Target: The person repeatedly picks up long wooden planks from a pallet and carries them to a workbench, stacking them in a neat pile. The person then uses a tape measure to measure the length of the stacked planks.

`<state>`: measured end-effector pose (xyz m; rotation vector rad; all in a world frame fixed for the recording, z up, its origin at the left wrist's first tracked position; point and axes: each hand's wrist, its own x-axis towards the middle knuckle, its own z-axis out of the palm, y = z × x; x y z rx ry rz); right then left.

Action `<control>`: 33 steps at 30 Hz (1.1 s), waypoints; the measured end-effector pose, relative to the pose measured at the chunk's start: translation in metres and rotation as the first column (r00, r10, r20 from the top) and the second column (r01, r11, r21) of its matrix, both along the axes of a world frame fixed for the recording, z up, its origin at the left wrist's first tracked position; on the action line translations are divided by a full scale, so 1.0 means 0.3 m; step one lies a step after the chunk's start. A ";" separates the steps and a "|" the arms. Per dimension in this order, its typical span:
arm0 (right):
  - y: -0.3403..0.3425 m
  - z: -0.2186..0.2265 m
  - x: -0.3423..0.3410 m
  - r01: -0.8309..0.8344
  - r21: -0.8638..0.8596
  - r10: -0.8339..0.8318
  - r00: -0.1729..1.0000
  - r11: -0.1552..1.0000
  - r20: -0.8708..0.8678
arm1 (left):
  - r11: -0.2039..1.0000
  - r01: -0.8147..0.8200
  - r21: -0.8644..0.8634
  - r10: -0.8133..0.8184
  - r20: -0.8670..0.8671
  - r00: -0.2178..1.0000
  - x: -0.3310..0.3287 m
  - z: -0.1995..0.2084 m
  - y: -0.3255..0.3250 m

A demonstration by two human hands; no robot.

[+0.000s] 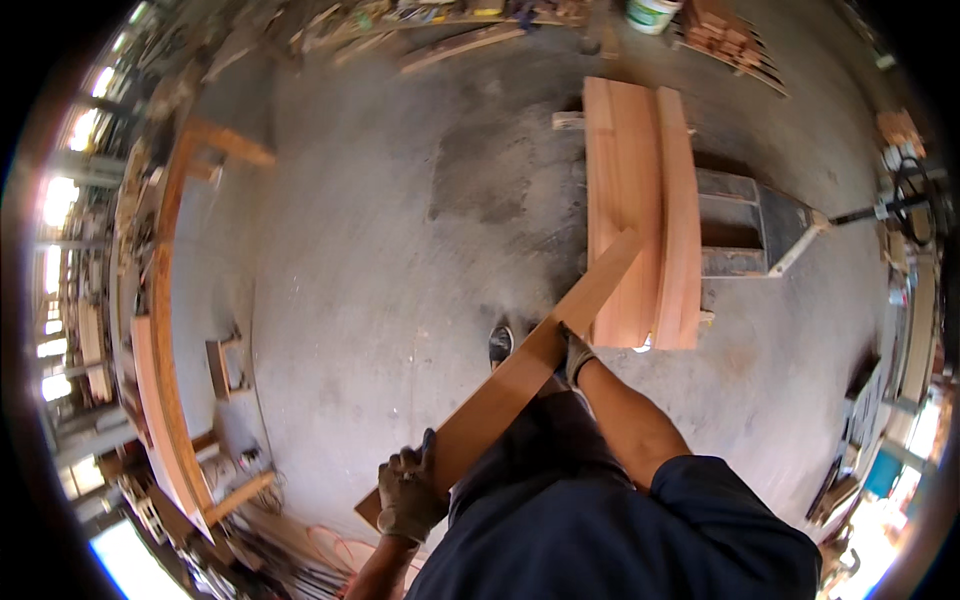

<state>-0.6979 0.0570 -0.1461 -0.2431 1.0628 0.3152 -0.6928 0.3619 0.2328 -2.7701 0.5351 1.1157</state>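
A long, straight, light-brown wooden plank [500, 403] is held diagonally, slanting from lower left to upper right.

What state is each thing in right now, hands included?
Left hand: gloved, closed on the board near its lower end
Right hand: gloved, gripping the board's right edge
Board: held at a slant, upper end over the planks in view; contact unclear
Planks: lying flat, side by side
Grey metal frame: partly hidden by the planks
Bucket: upright, top cut off
Wood pieces: stacked
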 end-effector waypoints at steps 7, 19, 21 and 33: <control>-0.044 0.240 -0.029 -0.078 0.103 0.059 0.982 0.992 0.181 | 0.954 -0.133 -0.270 0.187 0.187 0.964 -0.215 -0.056 0.125; 0.245 0.628 0.291 -0.276 -0.146 0.311 0.871 0.950 0.381 | 0.813 -0.390 -0.432 0.554 0.369 0.746 -0.800 -0.337 0.693; 0.453 0.675 0.296 -0.303 -0.212 0.365 0.848 0.929 0.385 | 0.744 -0.507 -0.435 0.653 0.315 0.689 -0.887 -0.363 0.791; 1.646 1.002 0.152 -0.672 -0.317 0.733 0.527 0.669 0.430 | 0.327 -0.519 -0.790 0.941 0.220 0.258 -0.777 -0.263 1.157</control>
